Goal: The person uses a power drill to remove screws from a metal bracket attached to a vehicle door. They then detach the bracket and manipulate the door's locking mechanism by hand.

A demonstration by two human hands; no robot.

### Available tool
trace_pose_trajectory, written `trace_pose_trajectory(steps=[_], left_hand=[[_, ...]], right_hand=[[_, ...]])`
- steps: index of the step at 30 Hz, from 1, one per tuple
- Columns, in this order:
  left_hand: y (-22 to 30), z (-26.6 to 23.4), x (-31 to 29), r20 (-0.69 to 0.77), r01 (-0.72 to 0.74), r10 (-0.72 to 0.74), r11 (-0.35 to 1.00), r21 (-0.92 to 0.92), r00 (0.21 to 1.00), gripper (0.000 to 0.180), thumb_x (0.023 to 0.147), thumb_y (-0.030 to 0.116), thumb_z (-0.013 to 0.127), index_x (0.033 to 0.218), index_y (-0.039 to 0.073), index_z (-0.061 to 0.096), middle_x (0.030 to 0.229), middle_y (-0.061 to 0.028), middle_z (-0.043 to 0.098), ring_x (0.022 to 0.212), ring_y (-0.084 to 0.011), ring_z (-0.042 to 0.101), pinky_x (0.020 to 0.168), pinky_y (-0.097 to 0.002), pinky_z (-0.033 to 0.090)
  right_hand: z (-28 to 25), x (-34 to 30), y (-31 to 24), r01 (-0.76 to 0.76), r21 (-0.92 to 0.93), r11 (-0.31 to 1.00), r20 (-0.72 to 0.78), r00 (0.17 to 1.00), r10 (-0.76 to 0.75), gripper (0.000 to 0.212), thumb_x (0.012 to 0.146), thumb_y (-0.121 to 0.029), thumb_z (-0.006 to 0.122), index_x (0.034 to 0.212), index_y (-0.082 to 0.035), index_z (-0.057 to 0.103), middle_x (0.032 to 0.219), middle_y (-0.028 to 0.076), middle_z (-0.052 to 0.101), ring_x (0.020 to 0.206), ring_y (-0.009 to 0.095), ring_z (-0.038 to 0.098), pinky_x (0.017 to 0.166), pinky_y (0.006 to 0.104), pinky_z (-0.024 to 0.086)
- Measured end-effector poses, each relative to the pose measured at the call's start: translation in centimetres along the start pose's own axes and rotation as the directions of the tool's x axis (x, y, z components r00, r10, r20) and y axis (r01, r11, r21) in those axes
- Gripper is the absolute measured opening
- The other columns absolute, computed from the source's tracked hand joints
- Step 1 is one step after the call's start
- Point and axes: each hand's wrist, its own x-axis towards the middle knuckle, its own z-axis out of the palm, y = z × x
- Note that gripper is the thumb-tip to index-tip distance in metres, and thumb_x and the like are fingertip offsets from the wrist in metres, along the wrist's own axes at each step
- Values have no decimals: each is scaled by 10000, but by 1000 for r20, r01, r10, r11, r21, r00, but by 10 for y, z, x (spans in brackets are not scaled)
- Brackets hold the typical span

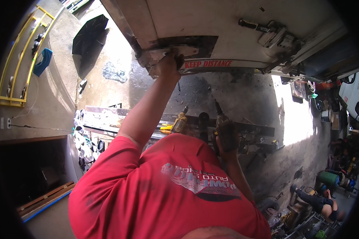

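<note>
Red cloth shirt below, my right hand grips a yellow-and-black cordless drill; my left hand, whose grip I cannot tell, meets a flat grey metal plate seemingly placed against a white panel, fastening unconfirmed.

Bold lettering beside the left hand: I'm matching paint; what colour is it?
Red: the bold capital lettering shows best in the head view.

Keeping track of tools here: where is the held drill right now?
The held drill is just right of centre in the head view, in the right hand, with a yellow power tool to its left.
</note>
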Motion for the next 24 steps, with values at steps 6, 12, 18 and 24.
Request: trace_pose_trajectory(steps=[6,12,18,24], left_hand=[[-1,2,14,90,104,-91,983,-153,992,104,955,152,661,902,83,603,812,-38,610,630,-145,592,602,-270,565],[-5,4,5,205,135,-97,973,-184,974,92,972,165,579,919,90,575,742,-12,531,603,-121,526,558,-258,493],[-3,-6,8,168,136,-115,984,-118,979,108,984,216,557,981,108,569,779,-24,506,615,-144,492,556,-296,478],[-4,-19,5,206,151,-145,988,-13,968,143,949,246,619,959,107,588,812,-29,528,762,-162,536,690,-303,486]], right_hand=[[-2,0,-8,1,45,999,-4,1000,-1,408,898,-221,718,1284,-90,691,1323,146,663,1321,373,535,1143,484,348],[-7,-1,-9,136,-8,991,-27,990,-136,418,867,-108,704,1269,-1,661,1278,188,672,1280,400,568,1189,494,334],[-11,-7,-3,111,-47,993,-21,993,-113,415,863,-97,701,1262,9,659,1284,196,668,1288,423,557,1190,489,334],[-3,-24,16,-53,69,996,-27,998,55,473,902,-267,707,1341,-97,654,1405,158,607,1388,391,462,1182,522,280]])
